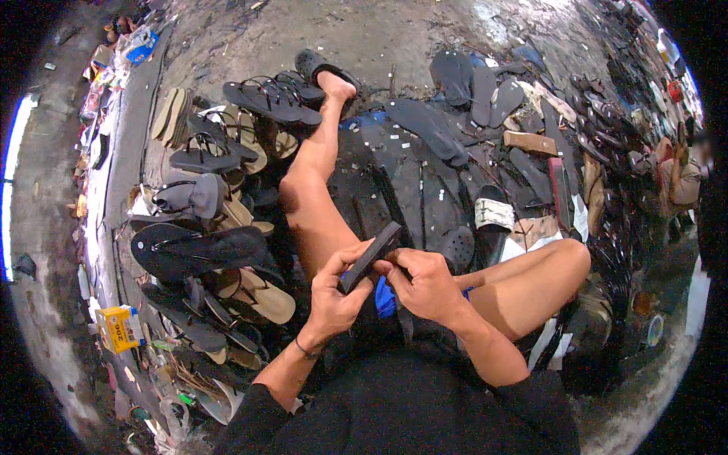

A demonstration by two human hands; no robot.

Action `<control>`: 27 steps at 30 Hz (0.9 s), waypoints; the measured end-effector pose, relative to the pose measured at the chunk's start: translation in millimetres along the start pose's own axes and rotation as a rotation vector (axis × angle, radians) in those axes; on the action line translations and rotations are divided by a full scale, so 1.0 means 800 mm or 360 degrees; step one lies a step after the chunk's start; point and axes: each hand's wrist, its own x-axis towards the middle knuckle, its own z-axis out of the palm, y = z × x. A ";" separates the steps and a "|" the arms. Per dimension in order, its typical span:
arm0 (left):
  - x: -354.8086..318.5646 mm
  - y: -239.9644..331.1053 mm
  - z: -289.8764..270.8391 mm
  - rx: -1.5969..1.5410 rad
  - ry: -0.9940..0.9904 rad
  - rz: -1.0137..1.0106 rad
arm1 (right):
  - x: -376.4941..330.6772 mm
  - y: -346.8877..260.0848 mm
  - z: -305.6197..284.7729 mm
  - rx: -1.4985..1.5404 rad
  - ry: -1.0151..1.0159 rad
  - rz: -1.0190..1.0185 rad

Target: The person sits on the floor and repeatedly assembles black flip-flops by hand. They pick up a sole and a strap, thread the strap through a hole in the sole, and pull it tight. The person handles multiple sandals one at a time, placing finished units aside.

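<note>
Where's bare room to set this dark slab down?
The roomiest patch for the dark slab is lightly littered grey floor beyond the left foot's clog. Sandals crowd the left; soles and a wooden block crowd the right.

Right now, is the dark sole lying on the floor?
No, the left hand holds the dark sole up in front of the body, with the right hand at its edge.

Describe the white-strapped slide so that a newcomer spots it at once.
Start at the person's bent right leg. Just beyond it is a dark perforated clog; the slide lies beyond that, slightly right. Its broad white strap sets it apart from the nearby dark soles.
</note>
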 end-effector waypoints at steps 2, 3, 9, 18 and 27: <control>-0.001 0.003 0.004 -0.0036 -0.0026 -0.0008 | -0.002 0.000 -0.001 0.0063 0.0039 0.0049; -0.003 0.005 0.006 -0.0048 -0.0048 0.0051 | -0.004 -0.001 -0.003 0.0086 0.0087 0.0028; -0.024 0.021 0.026 0.0264 0.0142 0.0360 | -0.030 -0.013 -0.052 0.0083 -0.0366 0.0240; -0.026 -0.012 0.038 0.0442 0.0298 -0.0254 | -0.029 0.005 -0.045 -0.0240 0.0185 0.0194; -0.041 -0.058 0.036 0.0889 0.0189 -0.0142 | 0.013 0.069 -0.005 -0.0999 0.0396 0.0064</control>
